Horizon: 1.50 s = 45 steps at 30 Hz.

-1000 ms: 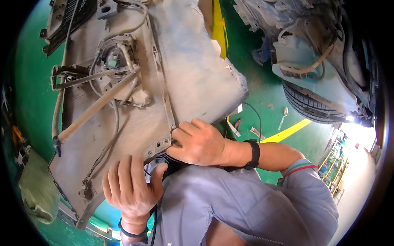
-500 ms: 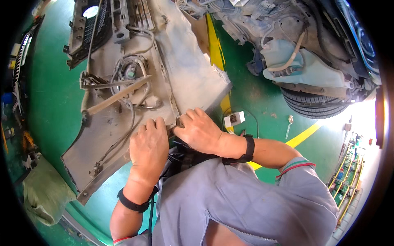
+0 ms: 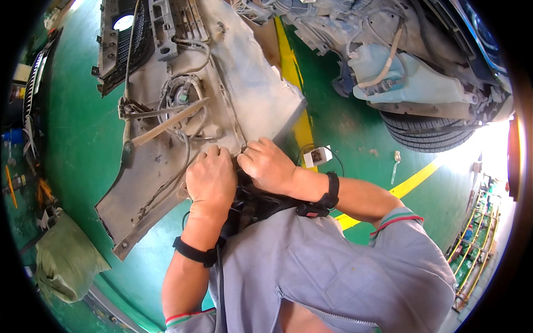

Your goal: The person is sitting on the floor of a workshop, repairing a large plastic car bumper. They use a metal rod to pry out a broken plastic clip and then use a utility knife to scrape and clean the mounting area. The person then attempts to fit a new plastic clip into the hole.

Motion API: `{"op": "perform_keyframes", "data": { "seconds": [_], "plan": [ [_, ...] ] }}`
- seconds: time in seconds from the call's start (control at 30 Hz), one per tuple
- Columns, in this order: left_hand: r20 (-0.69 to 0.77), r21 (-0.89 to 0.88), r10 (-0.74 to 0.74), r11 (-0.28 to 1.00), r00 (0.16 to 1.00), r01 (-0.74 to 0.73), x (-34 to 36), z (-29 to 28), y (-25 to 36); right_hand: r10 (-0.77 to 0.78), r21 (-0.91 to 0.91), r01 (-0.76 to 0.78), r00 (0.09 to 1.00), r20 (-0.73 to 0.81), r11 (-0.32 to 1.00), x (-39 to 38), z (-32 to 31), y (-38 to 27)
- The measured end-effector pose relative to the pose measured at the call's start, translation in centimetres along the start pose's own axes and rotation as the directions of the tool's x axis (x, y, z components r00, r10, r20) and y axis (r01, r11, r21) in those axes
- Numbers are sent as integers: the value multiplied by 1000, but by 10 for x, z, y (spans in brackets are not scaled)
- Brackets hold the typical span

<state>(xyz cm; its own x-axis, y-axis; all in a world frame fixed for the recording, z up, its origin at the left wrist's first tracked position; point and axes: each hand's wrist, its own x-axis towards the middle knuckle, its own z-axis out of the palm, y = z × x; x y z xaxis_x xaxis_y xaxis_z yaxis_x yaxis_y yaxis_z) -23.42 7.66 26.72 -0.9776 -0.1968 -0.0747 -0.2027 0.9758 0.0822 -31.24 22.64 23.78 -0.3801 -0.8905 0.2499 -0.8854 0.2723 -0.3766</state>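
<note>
A dusty bumper cover lies with its inner side up, reaching from the top of the view down to my hands. My left hand is closed at its near edge, the fingers curled over the rim. Close beside it, my right hand is also closed on that edge, at the end of a long raised seam. What lies under the fingertips is hidden. On the cover sit a round lamp and a cable harness, with a tan strip crossing beside the lamp.
A car's exposed front with a pale washer tank and a tyre stands at the upper right. A small white box rests on the green floor by a yellow line. A green bag lies at left, a yellow rack at right.
The whole view has shifted slightly, and the bumper cover's near left corner appears higher and further right. My left hand sits a little further right and up; both hands stay on the edge.
</note>
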Motion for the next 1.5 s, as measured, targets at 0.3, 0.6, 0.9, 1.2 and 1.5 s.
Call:
{"op": "perform_keyframes", "data": {
  "seconds": [0.3, 0.6, 0.9, 1.2, 1.5],
  "plan": [
    [-30, 10, -76, 997, 997, 77, 9, 1, 1, 12, -37, -8, 993, 114, 999, -7, 5, -1],
    [3, -18, -31, 999, 1000, 32, 0, 3, -2, -49, -33, 52, 997, 67, 998, -16, 8, 1],
    [-30, -69, -7, 998, 1000, 5, -13, 19, 6, -49, 194, 19, 987, 153, 981, -7, -14, 11],
    [-15, 4, 54, 999, 998, -54, -8, 7, 5, 349, 122, -432, 840, 415, 894, 88, -89, 50],
    [-33, 33, 11, 999, 999, -10, -4, 8, 5, 263, -218, -154, 425, 866, 964, 166, 28, 119]
  ]
}}
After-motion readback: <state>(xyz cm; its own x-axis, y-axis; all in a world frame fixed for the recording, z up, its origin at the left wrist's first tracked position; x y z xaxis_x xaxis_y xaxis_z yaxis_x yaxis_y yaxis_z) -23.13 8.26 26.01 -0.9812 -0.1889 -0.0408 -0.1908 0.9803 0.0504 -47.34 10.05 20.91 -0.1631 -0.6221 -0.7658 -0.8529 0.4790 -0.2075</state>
